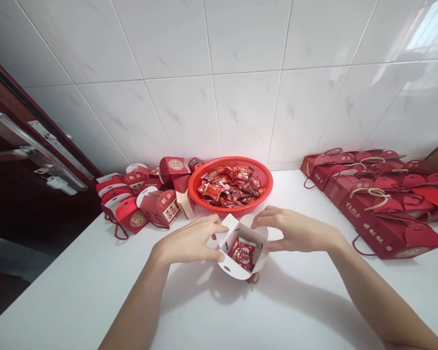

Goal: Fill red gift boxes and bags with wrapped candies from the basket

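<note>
An opened candy box [233, 268] with a white inside stands on the white table, its flaps spread outward. Red wrapped candies [244, 253] lie inside it. My left hand [195, 240] grips the box's left side, thumb and fingers at the flap edges. On the opposite side, my right hand [282, 228] has its fingers and thumb on the right flaps. A bit of cord shows under the near flap. Just behind the box sits a red plastic basket [195, 194] full of wrapped candies [233, 187].
Several red boxes [131, 194] with flaps and cords cluster at the left back of the table [95, 287]. More red boxes [368, 209] with cord handles stand in rows at the right. A tiled wall [248, 112] rises behind; a dark door [18, 194] with keys is at left.
</note>
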`<state>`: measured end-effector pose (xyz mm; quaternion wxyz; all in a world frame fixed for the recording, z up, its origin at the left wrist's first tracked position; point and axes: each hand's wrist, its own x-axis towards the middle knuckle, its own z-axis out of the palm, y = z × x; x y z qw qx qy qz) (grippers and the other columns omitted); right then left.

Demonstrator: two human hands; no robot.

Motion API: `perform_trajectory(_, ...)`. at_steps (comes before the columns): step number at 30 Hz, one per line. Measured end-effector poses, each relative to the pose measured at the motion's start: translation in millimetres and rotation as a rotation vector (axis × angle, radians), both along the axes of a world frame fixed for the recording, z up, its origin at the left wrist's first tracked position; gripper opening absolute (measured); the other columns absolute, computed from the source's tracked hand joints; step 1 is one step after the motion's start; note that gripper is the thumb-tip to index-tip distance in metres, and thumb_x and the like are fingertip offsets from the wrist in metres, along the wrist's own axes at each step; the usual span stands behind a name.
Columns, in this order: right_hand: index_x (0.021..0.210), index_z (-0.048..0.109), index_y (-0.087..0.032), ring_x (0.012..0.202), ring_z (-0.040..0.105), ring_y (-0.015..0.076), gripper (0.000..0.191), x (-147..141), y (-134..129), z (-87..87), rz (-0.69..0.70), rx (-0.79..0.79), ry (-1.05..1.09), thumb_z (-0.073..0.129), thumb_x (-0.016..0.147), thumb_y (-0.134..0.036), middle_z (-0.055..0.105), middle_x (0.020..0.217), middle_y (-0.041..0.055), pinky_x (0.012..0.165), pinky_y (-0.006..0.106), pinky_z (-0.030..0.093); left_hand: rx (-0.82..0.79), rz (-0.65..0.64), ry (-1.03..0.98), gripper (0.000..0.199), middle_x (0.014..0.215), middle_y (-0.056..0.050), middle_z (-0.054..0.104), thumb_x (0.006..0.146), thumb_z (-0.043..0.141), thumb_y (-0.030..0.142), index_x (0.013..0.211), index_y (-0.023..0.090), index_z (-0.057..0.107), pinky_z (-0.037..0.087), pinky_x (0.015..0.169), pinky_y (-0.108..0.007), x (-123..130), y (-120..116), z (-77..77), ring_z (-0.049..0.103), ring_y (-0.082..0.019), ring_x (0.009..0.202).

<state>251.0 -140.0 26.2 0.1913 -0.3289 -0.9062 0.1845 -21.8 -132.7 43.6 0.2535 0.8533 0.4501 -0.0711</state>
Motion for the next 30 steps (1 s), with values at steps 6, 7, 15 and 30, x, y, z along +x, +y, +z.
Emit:
perform_trajectory(6,0.134,0.057,-0.024,0.123,0.059,0.0295,0.046,-3,-15,-52.1,-0.158,0.22,0.161,0.052,0.098,-0.051,0.058,0.138,0.0161,0.099,0.048,0.052,-0.01,-0.075,-0.115,0.036,0.109,-0.002,0.057,0.084,0.063,0.039,0.118,0.029,0.067,0.044,0.081,-0.028,10,-10,-1.4,0.059,-0.022,0.099)
perform_trajectory(7,0.139,0.052,-0.025,0.125,0.058,0.0298,0.047,-6,-17,-61.5,-0.203,0.257,0.203,0.049,0.099,-0.05,0.058,0.139,0.0168,0.1,0.049,0.052,-0.006,-0.091,-0.145,0.039,0.112,-0.003,0.058,0.085,0.062,0.04,0.122,0.029,0.066,0.044,0.083,-0.029,11,-10,-2.5,0.06,-0.023,0.101)
perform_trajectory(15,0.136,0.049,-0.023,0.107,0.066,0.0302,0.039,-33,-14,-96.5,-0.338,0.265,0.268,0.047,0.101,-0.042,0.068,0.12,0.0153,0.089,0.049,0.056,-0.056,-0.204,-0.239,0.041,0.111,-0.004,0.068,0.09,0.059,0.051,0.123,0.028,0.065,0.045,0.086,-0.03,16,-9,-4.1,0.062,-0.025,0.102)
perform_trajectory(30,0.092,0.069,-0.023,0.105,0.067,0.0235,0.022,-33,-24,-106.5,-0.273,0.215,0.503,0.05,0.101,-0.03,0.068,0.114,0.0116,0.087,0.039,0.056,0.085,0.065,-0.086,0.024,0.094,-0.001,0.058,0.08,0.066,0.042,0.086,0.022,0.054,0.04,0.067,-0.03,28,2,-24.5,0.058,-0.021,0.082)
